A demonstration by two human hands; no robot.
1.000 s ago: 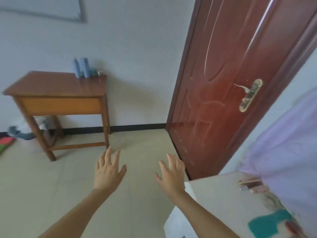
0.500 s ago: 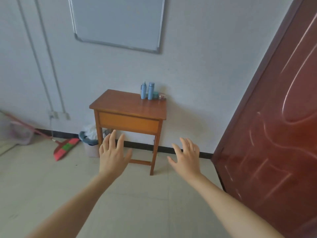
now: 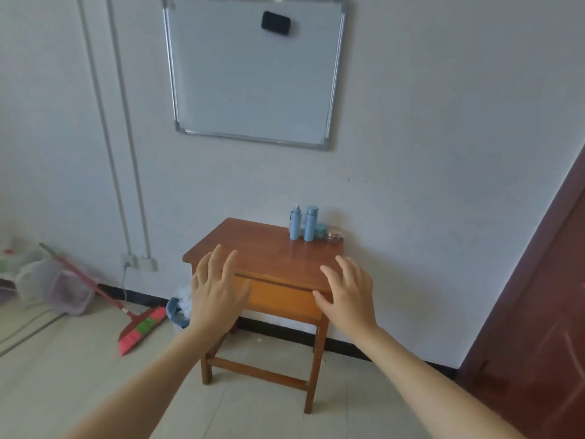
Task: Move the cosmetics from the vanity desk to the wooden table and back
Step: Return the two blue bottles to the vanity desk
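Against the white wall, head view: small wooden worktop [image 3: 253, 248] on four legs, one drawer front facing the room.

Cosmetics: all four stand at the far right corner of the worktop, close to the wall. Blue spray bottle [image 3: 295, 224], upright. Taller blue bottle [image 3: 311, 224], upright, just beside it on the right. Teal jar [image 3: 321, 230] behind and right of the taller bottle, partly hidden by it. Small clear jar [image 3: 334, 235] with pinkish contents, rightmost, near the edge.

Left hand [image 3: 215, 291]: released, fingers straight and slightly spread, back of hand toward the camera, grasping nothing. It overlaps the near left corner of the worktop in the view; contact cannot be judged.

Right hand [image 3: 349, 293]: same posture, fingers spread, nothing held, over the near right corner. Both hands well short of the cosmetics.

Surroundings: whiteboard [image 3: 253, 74] on the wall above, black eraser [image 3: 276, 23] stuck near its top. Red broom [image 3: 139, 327] leaning at left. Blue bin [image 3: 179, 310] beside the left legs. Dark red door [image 3: 538, 327] at right.
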